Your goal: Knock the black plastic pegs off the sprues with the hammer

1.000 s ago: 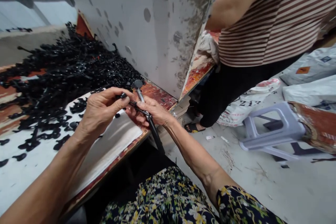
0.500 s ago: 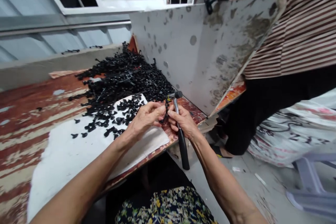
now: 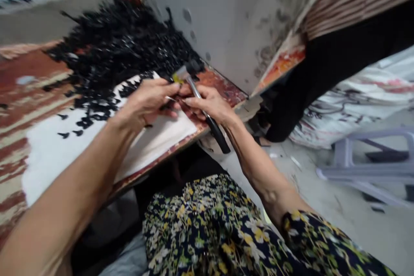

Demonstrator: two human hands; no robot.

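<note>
My right hand [image 3: 216,102] is closed with a small hammer [image 3: 217,134] lodged in it. The hammer has a black handle, a metal shaft and a double-faced head, one end dark and the other pale yellowish, pointing away from me. My left hand [image 3: 144,100] faces it almost fingertip to fingertip, thumb and fingers pinched. A thin pale sliver shows between the two hands, too blurred to name. Left of and beyond them, small black plastic pieces [image 3: 126,45] form a big heap, and loose ones spill onto a white sheet [image 3: 61,151] beneath my left forearm.
A spotted grey board [image 3: 223,21] stands upright along the worn red-brown table [image 3: 13,133]. Past it are another person's black trouser leg [image 3: 323,64] and striped top. White printed sacks [image 3: 339,108] and a grey plastic stool [image 3: 347,155] occupy the floor at right.
The view has tipped downward, so the table and hands sit higher and further left. My left hand has turned, and the dark piece seen between my fingertips is now hidden. The hammer stays in my right hand.
</note>
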